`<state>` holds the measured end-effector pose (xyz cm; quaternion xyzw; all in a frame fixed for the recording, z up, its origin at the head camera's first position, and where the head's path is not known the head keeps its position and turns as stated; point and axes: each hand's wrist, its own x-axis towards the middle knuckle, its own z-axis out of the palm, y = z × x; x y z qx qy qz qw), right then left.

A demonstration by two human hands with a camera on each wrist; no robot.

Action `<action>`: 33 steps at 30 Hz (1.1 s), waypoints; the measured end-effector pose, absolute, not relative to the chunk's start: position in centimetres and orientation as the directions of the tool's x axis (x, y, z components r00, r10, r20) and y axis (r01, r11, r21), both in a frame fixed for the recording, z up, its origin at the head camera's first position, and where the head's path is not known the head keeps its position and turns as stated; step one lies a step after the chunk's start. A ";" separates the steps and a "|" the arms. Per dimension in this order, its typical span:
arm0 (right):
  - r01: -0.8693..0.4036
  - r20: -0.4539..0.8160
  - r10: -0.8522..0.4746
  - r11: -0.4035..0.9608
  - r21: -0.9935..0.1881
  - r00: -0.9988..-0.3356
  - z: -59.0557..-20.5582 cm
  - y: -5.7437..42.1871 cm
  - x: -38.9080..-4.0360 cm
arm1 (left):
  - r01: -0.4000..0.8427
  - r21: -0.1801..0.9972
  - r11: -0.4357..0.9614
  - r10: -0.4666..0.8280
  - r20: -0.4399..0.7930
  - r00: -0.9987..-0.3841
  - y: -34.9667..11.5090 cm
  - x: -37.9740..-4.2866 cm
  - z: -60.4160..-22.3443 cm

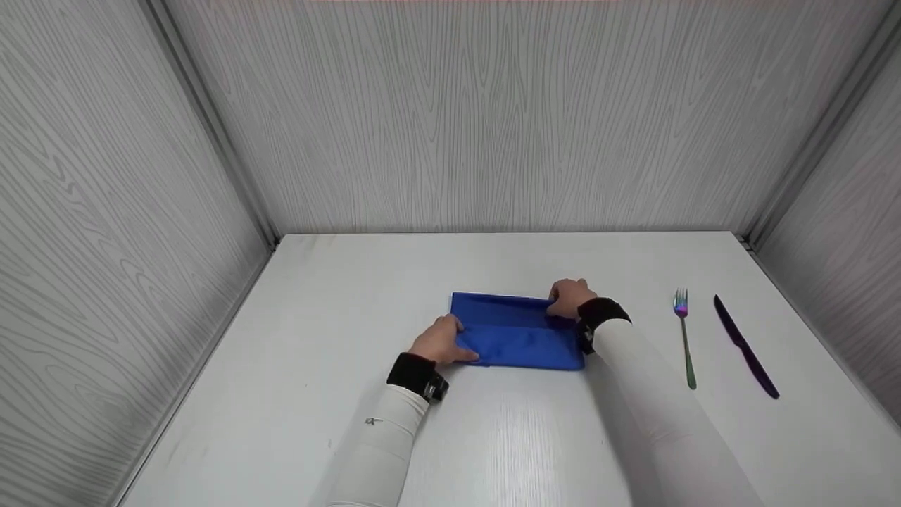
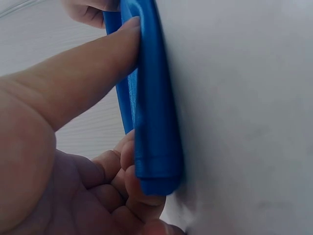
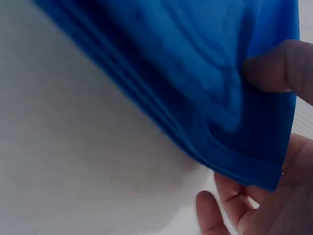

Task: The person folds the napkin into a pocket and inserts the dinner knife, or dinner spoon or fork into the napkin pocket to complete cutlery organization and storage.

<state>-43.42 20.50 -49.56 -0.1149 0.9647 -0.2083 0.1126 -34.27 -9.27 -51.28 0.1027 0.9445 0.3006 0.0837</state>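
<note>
The blue cloth (image 1: 521,345) looks like smooth, thin woven fabric, softly wrinkled, with a faint satiny sheen along its folds in the left wrist view. The fork (image 1: 684,338) looks like polished metal, glossy and iridescent (its head flashes violet and teal), while the knife (image 1: 746,346) has a smooth, dark, purplish, metallic-looking finish. The bench (image 1: 338,352) is smooth and white, low in gloss. The wall panels (image 1: 479,127) carry a matt, grey wood-grain pattern. The black wristbands (image 1: 410,373) look matt and fabric-like; the white sleeves (image 1: 376,443), dull cloth.
</note>
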 end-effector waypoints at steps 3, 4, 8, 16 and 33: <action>-0.200 -0.148 -0.295 0.868 -0.454 -0.944 -49.8 20.3 -43.5 | 0.140 0.586 0.798 0.243 -0.101 -0.965 -9.2 -34.3 -51.3; -0.210 -0.137 -0.303 0.863 -0.459 -0.943 -49.8 20.3 -43.4 | 0.142 0.584 0.799 0.244 -0.099 -0.965 -9.2 -34.4 -51.3; -0.229 -0.086 -0.299 0.858 -0.459 -0.950 -49.8 19.9 -43.1 | 0.161 0.579 0.799 0.256 -0.085 -0.963 -9.2 -34.4 -51.4; -0.330 0.102 -0.316 0.857 -0.397 -0.943 -49.3 19.5 -41.3 | 0.189 0.587 0.787 0.278 -0.064 -0.958 -9.4 -34.4 -51.6; -0.632 0.524 -0.479 0.760 -0.155 -0.704 -50.4 19.7 -34.6 | 0.199 0.587 0.785 0.281 -0.052 -0.958 -9.3 -34.3 -51.4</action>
